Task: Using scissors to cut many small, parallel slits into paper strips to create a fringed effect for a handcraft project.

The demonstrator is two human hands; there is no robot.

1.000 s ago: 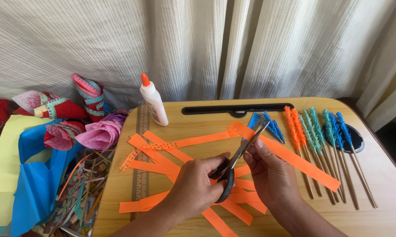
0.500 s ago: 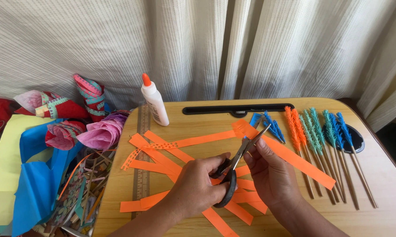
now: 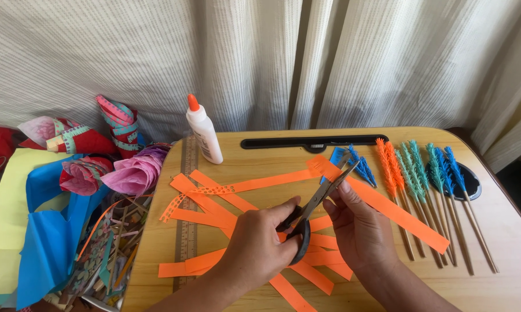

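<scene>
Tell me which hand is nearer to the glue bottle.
Left. The left hand, holding the scissors, sits below and slightly right of the glue bottle. The right hand, pinching an orange strip, lies further right across the table.

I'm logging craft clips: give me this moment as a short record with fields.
Left hand: left hand, grip on black-handled scissors
Right hand: right hand pinching a long orange paper strip at the blades
Surface: wooden lap table
Nearby: white glue bottle with orange cap, wooden ruler, fringed paper sticks, loose orange strips
Off table, left: coloured paper cones
</scene>
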